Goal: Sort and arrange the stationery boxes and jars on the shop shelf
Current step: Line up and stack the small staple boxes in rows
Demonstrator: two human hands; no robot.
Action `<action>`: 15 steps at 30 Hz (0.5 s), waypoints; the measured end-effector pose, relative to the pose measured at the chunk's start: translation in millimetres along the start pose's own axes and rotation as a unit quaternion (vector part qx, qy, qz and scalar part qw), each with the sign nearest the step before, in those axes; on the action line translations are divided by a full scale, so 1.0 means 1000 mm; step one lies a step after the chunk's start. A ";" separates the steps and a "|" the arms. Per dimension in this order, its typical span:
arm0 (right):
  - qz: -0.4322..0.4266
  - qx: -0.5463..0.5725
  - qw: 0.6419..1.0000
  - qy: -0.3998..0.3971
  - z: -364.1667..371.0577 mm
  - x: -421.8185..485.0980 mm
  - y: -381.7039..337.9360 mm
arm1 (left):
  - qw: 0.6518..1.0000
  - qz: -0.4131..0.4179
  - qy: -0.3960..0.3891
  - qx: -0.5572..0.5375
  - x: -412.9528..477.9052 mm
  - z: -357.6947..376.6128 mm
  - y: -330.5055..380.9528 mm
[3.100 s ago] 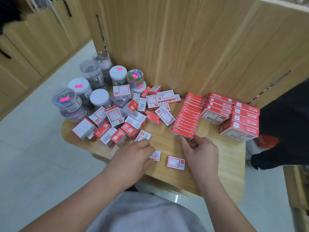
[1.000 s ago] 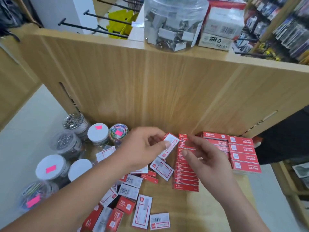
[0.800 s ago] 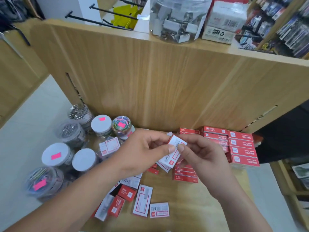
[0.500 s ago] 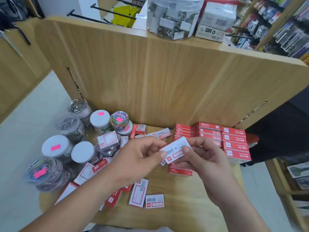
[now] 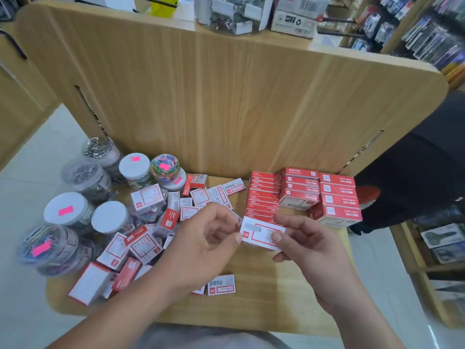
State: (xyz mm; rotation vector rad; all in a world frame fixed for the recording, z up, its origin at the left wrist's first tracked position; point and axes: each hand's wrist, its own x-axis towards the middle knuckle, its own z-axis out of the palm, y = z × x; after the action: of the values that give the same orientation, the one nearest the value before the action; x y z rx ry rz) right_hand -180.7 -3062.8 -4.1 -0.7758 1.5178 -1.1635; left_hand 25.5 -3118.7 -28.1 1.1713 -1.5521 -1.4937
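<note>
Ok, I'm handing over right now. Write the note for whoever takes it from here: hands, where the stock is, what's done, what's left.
Left hand and right hand each pinch one end of a small white-and-red box, held above the shelf.
Done: a row of red boxes lined up at the back, bigger red boxes stacked to its right.
Left: place the held box, then sort the loose pile of boxes left of centre, one stray box near the front edge, and the jars bunched at the left end.

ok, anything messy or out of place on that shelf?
Yes: the small boxes beside the jars lie jumbled at all angles, unlike the neat red rows on the right. Nothing looks spilled.
</note>
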 end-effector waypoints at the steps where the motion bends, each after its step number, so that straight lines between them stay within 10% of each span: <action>1: -0.004 -0.013 1.000 -0.005 -0.001 -0.001 0.001 | 1.000 -0.012 -0.004 -0.009 0.000 0.001 0.001; 15: -0.010 0.022 1.000 -0.010 -0.005 -0.021 0.022 | 0.995 -0.032 -0.071 0.055 -0.012 0.016 -0.021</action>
State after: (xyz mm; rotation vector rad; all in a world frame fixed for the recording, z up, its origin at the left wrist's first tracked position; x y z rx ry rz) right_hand -178.3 -3035.0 -17.7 -0.7729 1.4657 -1.1963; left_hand 18.1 -3099.9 -49.1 1.2100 -1.7251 -1.5799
